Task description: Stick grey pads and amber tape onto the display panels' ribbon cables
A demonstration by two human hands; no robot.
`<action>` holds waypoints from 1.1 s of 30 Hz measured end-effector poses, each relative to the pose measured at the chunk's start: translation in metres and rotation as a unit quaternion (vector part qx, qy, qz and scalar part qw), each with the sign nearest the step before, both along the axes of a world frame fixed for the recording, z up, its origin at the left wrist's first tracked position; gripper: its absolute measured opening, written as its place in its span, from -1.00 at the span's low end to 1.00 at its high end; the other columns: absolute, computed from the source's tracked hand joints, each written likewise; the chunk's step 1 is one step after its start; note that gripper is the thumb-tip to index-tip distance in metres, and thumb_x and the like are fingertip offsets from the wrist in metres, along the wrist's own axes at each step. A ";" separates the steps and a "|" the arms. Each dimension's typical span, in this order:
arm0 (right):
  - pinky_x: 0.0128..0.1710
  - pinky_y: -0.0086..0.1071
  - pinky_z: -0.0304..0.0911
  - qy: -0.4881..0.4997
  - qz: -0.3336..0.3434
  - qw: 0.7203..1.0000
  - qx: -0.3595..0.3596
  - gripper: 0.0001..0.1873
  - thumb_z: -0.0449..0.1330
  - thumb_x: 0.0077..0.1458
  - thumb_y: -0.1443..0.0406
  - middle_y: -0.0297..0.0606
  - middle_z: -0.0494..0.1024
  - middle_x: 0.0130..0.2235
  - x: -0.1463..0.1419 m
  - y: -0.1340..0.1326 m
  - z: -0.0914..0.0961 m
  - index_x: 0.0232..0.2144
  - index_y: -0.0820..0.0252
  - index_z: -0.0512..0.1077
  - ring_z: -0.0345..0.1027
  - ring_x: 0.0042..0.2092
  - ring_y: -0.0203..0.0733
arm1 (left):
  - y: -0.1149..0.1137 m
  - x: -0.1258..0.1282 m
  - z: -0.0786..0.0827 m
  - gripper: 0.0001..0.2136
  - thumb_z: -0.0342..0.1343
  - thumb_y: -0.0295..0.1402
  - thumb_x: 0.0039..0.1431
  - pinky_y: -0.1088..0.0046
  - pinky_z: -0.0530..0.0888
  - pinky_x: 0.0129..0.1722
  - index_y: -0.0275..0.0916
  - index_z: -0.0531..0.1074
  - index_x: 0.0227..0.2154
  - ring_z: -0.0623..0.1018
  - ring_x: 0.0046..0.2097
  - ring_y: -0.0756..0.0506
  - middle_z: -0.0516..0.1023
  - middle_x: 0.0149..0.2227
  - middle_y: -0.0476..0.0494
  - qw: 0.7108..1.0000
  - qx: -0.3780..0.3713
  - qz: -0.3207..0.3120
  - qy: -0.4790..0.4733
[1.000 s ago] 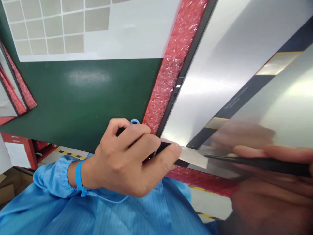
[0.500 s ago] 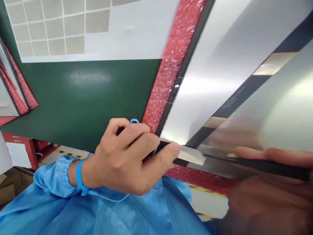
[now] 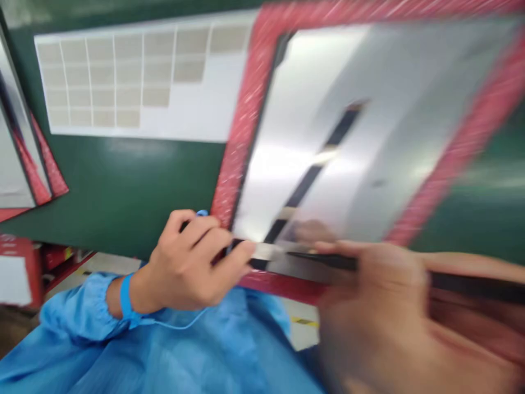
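A silvery metal panel (image 3: 283,126) with a dark edge lies on red bubble wrap (image 3: 234,175). At its near left corner my left hand (image 3: 191,268) is closed, with the thumb against a small beige patch (image 3: 266,251) on the panel's near edge. Something black with a blue loop (image 3: 202,213) shows between its curled fingers, mostly hidden. My right hand (image 3: 385,312), blurred, grips black tweezers (image 3: 324,260). Their tips point left and lie close beside the beige patch; whether they touch it I cannot tell. A dark reflected strip (image 3: 305,183) runs across the panel's shiny face.
On the green tabletop (image 3: 135,186) a white sheet (image 3: 197,109) carries rows of beige squares. More panels (image 3: 16,158) with red wrap stand at the far left. Below them is a red cabinet (image 3: 33,284). A blue wrist strap (image 3: 127,298) with a cord circles my left wrist.
The view has drawn back, so more of the panel and sheet show. My right hand with the tweezers has come further into view. My left hand keeps its place at the panel's corner.
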State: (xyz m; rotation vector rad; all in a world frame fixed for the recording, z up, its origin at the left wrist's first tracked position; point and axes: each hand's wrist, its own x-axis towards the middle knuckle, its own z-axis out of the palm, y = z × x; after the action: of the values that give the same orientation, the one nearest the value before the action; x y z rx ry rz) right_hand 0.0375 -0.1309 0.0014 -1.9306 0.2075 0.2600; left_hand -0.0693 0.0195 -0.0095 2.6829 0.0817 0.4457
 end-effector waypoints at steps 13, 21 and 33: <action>-0.35 -0.31 0.51 -0.054 0.002 0.968 0.246 -0.58 0.47 0.02 0.15 -0.11 0.53 -0.39 0.018 0.005 -0.024 -0.33 0.30 0.37 0.48 -0.41 -0.11 | -0.017 -0.008 0.012 -0.36 -0.14 0.13 0.44 -0.34 -0.11 0.42 -0.23 0.33 0.33 0.17 0.44 -0.36 0.19 0.46 -0.28 0.966 0.209 -0.101 0.114; -0.43 -0.29 0.48 -0.066 -0.018 0.966 0.247 -0.55 0.47 -0.06 0.10 -0.13 0.51 -0.42 0.019 0.007 -0.031 -0.36 0.27 0.35 0.49 -0.41 -0.03 | -0.017 -0.032 0.016 -0.40 -0.26 0.02 0.51 -0.47 -0.06 0.36 -0.25 0.22 0.39 0.11 0.48 -0.39 0.16 0.47 -0.28 0.962 0.193 -0.045 0.191; -0.47 -0.27 0.47 -0.087 -0.018 0.969 0.232 -0.64 0.38 -0.05 0.16 -0.20 0.50 -0.43 0.015 0.007 -0.032 -0.38 0.25 0.33 0.46 -0.44 -0.08 | -0.033 -0.030 0.023 -0.38 -0.16 0.12 0.45 -0.63 -0.02 0.24 -0.16 0.26 0.36 -0.02 0.50 -0.52 0.09 0.49 -0.36 0.960 0.172 0.050 0.214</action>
State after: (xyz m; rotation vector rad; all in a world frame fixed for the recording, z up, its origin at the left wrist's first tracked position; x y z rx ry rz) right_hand 0.0525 -0.1242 -0.0305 -1.4735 0.0577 0.1001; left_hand -0.0993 -0.0131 0.0131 3.0850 0.2896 -0.1162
